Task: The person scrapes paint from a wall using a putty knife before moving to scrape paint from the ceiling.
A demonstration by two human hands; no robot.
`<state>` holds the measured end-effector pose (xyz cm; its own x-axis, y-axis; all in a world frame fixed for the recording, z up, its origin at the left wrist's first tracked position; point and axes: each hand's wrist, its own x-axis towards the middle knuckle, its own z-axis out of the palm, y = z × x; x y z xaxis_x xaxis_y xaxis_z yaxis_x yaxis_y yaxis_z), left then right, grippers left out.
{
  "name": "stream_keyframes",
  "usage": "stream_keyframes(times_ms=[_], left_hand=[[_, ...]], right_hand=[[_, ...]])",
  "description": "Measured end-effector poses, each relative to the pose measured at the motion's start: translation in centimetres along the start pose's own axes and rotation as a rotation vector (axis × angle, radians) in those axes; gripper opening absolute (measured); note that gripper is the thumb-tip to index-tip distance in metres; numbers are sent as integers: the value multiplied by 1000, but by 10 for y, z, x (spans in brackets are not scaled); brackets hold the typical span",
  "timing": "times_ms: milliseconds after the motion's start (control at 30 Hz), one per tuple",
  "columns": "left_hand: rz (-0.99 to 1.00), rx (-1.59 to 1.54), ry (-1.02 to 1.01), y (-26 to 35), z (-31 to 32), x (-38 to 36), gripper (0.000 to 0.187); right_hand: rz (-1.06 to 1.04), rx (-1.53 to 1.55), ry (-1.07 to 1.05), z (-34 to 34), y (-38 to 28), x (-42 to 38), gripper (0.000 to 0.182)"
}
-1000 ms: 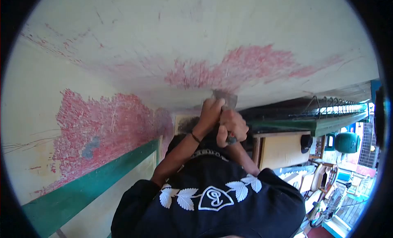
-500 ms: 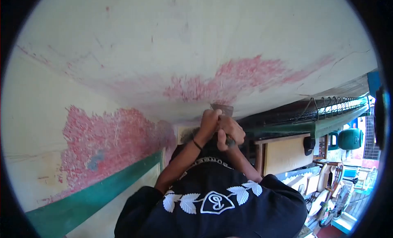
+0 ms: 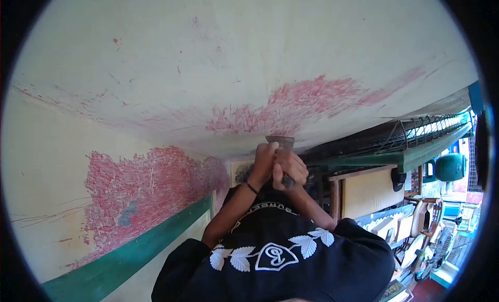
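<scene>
A putty-knife-like scraper (image 3: 281,141) has its flat metal blade against the pale wall, just below a scraped pink patch (image 3: 312,97). My right hand (image 3: 291,168) is wrapped round its handle, whose end shows below the fingers. My left hand (image 3: 266,159), with a dark band on the wrist, is closed at the base of the blade, its fingertips pressed on the scraper. Both hands touch each other in front of my black shirt (image 3: 275,276).
Another scraped pink patch (image 3: 140,193) lies at left above a green band (image 3: 135,252). At right are a green-edged rack (image 3: 364,159), a tan panel (image 3: 366,193), a black cap (image 3: 397,179), a green container (image 3: 450,167) and stacked chairs and clutter.
The view has shifted slightly. The blade sits a little lower and further left in the picture, still at the wall, and both hands keep their hold.
</scene>
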<state>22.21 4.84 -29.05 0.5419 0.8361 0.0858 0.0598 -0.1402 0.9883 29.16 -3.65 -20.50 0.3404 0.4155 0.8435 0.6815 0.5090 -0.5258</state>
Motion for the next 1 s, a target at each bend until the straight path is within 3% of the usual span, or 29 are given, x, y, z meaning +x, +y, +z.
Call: stream_keyframes(times_ms=[67,167,200,300,367,400,500,600,700,767,833,900,1000], left_hand=[[390,448,43,-8,5,-11,37],[24,153,-61,-30,-3,-13,41],[-291,-330,-7,-27,-2,-17,41],[-295,-287,80,43,-2,-14,32],[118,194,-10,-24,-8,-21,37],[345,434,-45,-47,-10,-13,40],[-426,-467,77,7,-1,-12,34],[-255,-167,91,-41,3,-14,28],[89,215,-47,-55,-8,-15,29],[19,-24,28,-7,-3,-1,33],[37,47,12,-2,-3,-18,37],[246,429,-61,-35,-9,-8,37],[-281,-292,0,24,-8,-12,35]], right_hand=[[27,7,-29,1,2,-9,11],[68,-93,-70,2,12,-37,13],[53,-121,-33,0,3,-33,13],[33,-18,-37,-1,0,-11,12],[48,-86,-85,4,17,-35,12],[167,-113,-149,5,24,-50,14],[3,-96,27,4,-5,0,14],[47,-152,-4,2,-8,-29,14],[21,-134,-24,6,7,-32,15],[-57,-103,27,4,-6,5,14],[-26,-133,3,5,-4,-4,13],[-8,-149,-67,10,20,-26,13],[-55,-120,1,3,-1,3,11]])
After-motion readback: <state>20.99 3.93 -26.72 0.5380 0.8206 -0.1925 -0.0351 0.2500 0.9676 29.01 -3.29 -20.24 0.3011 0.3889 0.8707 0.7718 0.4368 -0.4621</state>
